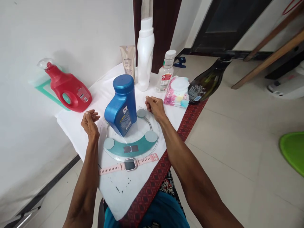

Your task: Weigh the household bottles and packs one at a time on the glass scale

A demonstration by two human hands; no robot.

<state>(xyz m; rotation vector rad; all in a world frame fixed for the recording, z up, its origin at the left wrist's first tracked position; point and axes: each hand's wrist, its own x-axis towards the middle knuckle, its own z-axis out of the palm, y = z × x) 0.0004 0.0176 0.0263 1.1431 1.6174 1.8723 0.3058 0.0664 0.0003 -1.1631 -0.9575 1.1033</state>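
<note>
A blue plastic oil bottle (122,107) stands on a round glass weighing scale (118,149), whose small dark display shows a faint mark. To the left of the scale is my left hand (90,124), its fingers loosely bent and apart, with nothing visible in it. My right hand (155,107) rests by the scale's far right edge, fingers curled in and thumb against them; I see nothing held there. Both hands are apart from the blue bottle. A smartwatch with a pink strap (129,164) lies stretched out along the scale's near edge.
On the white cloth (118,199) are a red jug (68,87), a beige tube (128,60), a white bottle (145,53), a clear white-capped bottle (165,72), a colourful packet (176,91) and a dark green bottle (207,82). A white wall borders the left.
</note>
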